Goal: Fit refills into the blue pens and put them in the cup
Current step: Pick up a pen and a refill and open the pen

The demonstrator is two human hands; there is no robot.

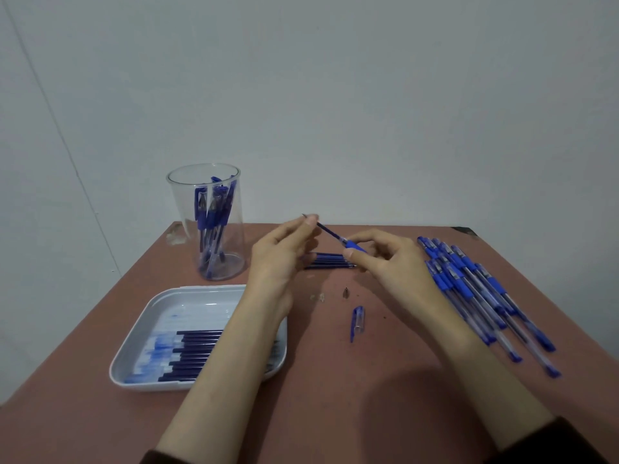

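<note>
Left hand (284, 252) pinches the refill (330, 232), right hand (392, 262) pinches the pen barrel (354, 245). Mid-insertion, it seems; next, push it straight home.

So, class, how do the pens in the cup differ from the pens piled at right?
The cup pens stand leaning, caps up; the piled pens lie flat on the table. The piled pens outnumber the cup pens. Both have blue caps and grips.
</note>
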